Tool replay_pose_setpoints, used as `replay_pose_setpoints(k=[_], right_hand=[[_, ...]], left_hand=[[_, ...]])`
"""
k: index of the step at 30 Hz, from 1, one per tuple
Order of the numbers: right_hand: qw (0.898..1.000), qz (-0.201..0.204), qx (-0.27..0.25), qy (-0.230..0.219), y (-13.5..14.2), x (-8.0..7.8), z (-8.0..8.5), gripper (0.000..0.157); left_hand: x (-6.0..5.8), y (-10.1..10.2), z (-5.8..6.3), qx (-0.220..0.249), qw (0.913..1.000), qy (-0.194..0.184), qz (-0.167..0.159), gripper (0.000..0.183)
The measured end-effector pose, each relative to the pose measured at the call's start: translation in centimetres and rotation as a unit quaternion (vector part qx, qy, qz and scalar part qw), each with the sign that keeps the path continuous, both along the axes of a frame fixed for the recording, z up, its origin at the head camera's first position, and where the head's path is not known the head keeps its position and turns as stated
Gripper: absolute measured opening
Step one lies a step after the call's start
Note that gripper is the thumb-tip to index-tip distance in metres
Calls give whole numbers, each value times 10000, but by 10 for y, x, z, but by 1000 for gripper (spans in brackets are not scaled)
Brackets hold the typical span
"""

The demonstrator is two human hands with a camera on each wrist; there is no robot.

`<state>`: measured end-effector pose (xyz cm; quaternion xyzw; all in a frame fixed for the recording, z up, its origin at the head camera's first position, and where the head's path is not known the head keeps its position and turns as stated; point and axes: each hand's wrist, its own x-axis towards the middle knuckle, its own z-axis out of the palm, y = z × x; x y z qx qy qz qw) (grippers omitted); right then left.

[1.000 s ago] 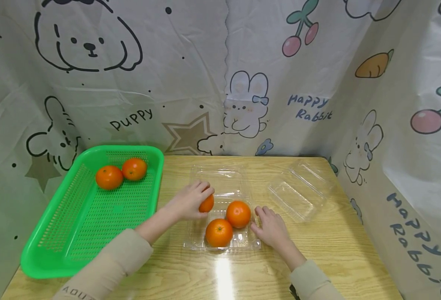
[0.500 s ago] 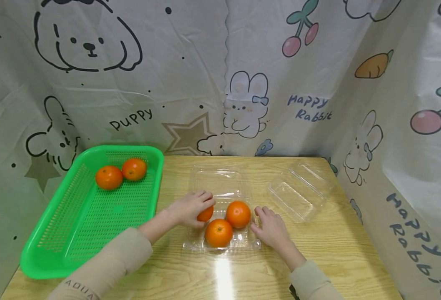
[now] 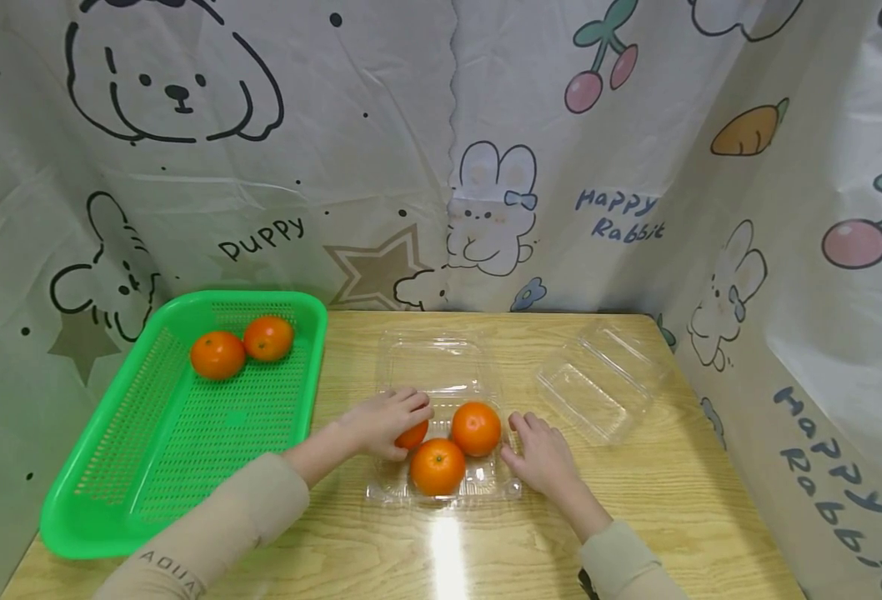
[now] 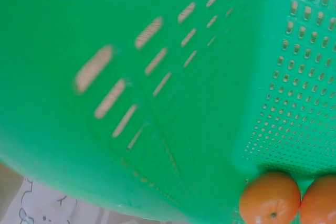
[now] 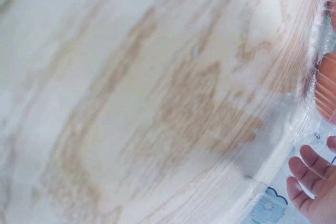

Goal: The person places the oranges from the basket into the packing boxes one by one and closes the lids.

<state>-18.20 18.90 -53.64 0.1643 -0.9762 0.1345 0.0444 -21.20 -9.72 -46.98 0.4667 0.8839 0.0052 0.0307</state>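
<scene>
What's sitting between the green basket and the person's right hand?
In the head view, an open clear container lies between the green basket and right hand, two oranges in it; also between, the left hand grips a third orange.

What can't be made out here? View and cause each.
Round orange fruit under the bare left hand: head view, mostly covered by that hand.
Left hand's underside: turned away in head view, outside left wrist view.
Whether the bare right hand touches the clear plastic container: head view, transparent edge too faint.
Rightmost orange fruit in the green plastic basket: left wrist view, cut off by right edge.
</scene>
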Motion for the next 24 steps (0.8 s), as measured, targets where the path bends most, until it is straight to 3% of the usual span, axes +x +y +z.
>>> replay_pose_setpoints(k=[8,24], right_hand=[[10000,-8,-27,13,0,0,0,31],[10000,-58,32,-63,-1,0,-1,31]], left_hand=[[-2,1,-7,21,9995,250,-193,60],[0,3,-14,-327,9987,277,-261,63]])
